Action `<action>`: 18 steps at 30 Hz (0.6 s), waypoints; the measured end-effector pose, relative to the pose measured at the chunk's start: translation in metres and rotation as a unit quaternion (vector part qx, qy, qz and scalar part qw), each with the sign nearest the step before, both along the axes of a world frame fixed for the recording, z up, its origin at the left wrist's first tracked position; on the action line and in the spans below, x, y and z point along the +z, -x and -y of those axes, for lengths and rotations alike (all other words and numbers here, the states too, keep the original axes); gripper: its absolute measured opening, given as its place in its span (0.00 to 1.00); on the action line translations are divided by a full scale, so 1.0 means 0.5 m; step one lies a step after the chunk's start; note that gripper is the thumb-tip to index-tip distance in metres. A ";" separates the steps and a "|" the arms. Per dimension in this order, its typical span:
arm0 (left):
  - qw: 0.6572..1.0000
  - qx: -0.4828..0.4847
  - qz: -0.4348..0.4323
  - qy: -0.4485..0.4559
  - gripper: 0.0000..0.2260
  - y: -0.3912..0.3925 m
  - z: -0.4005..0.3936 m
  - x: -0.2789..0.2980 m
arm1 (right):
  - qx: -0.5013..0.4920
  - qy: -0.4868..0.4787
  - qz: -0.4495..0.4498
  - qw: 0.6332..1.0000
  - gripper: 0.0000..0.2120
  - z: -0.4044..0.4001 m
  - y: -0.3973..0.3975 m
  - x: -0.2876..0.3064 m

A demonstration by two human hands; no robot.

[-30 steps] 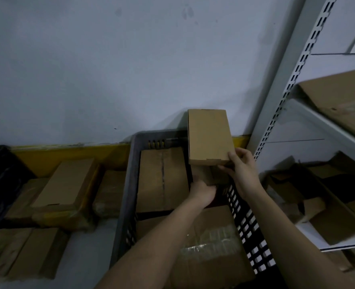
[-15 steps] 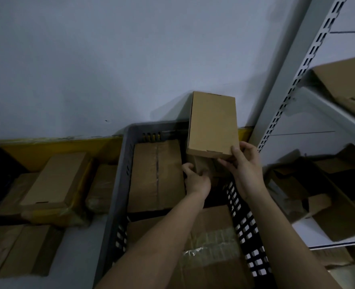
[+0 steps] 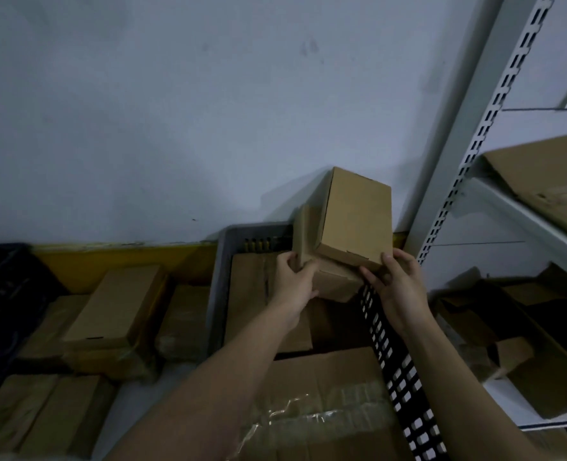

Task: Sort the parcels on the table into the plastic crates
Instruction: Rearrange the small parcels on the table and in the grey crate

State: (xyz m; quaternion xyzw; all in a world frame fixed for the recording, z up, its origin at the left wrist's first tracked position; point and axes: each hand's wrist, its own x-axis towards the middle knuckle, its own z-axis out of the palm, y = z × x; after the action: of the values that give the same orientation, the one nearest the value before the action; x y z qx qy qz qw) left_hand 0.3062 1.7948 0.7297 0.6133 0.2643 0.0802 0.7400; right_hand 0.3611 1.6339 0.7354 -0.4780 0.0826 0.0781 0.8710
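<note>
I have two parcels in hand over the far right corner of the grey crate [image 3: 217,294]. My right hand [image 3: 396,287] grips the upper box [image 3: 358,224] at its near edge, thumb on top and fingers beneath, so it tilts up toward the wall. My left hand [image 3: 295,281] is curled round the left side of the lower box [image 3: 328,277], which sits just under the upper one and touches it. The hands are apart, one on each parcel, and I judge this hold lets me lift the lower box clear while the upper one stays out of the way.

Room is tight. The crate's perforated right wall [image 3: 395,371] runs directly under my right wrist, and the shelf upright [image 3: 468,134] stands just right of the upper box, with the wall close behind. Inside the crate, a flat parcel [image 3: 248,294] fills the far left and a large taped carton [image 3: 325,404] fills the near part; the only dark gap lies between them, below my hands.

Left of the crate, more parcels [image 3: 115,307] lie stacked on the table against a yellow edge [image 3: 125,261].
</note>
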 end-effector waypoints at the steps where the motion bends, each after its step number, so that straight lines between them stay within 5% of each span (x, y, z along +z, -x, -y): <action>1: 1.000 0.001 0.009 -0.009 0.21 0.015 -0.021 0.009 | 0.006 -0.010 0.001 1.000 0.12 -0.008 0.003 0.007; 10: 0.992 0.100 0.082 -0.001 0.20 0.189 -0.226 0.096 | 0.111 0.001 0.059 0.992 0.14 -0.168 0.064 0.061; 18: 0.979 0.194 0.045 0.032 0.22 0.354 -0.374 0.059 | 0.190 0.010 0.026 0.981 0.09 -0.321 0.146 0.059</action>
State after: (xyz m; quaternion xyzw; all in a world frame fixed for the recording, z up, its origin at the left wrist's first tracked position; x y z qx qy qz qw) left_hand 0.1294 1.9818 0.7593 0.5219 0.3474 0.2409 0.7409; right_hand 0.2882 1.7942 0.7647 -0.4952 -0.0315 0.2288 0.8375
